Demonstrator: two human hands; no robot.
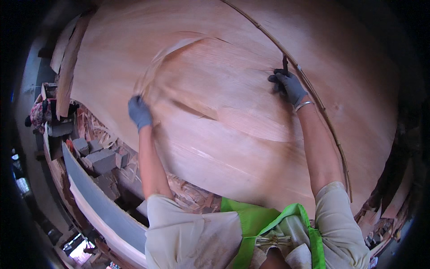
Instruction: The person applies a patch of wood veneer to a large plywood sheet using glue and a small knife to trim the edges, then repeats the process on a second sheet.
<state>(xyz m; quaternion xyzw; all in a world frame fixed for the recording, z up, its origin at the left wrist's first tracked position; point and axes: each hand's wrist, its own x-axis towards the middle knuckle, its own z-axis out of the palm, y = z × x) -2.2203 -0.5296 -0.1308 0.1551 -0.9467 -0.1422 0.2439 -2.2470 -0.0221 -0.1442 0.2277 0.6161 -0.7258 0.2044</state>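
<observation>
My left hand [140, 112], in a grey glove, is closed on the end of a thin veneer strip [154, 62]. The strip curves up and away from it, smeared by motion. A large pale wood veneer sheet [251, 166] spreads under both hands, with a loose, torn piece of veneer [215, 67] lying on it. Gloved in grey with dark fingertips, my right hand [290, 85] grips a short dark tool [285, 65] that points away from me; its exact kind is unclear. Just right of that hand, a long thin bamboo stick [323, 107] lies across the sheet.
Grey blocks [101, 160] and veneer scraps [186, 193] lie at the left below the sheet. A long curved board [98, 197] runs along the lower left. Another person [40, 114] is at the far left, near upright wood pieces [71, 67]. More scraps [371, 219] lie at the lower right.
</observation>
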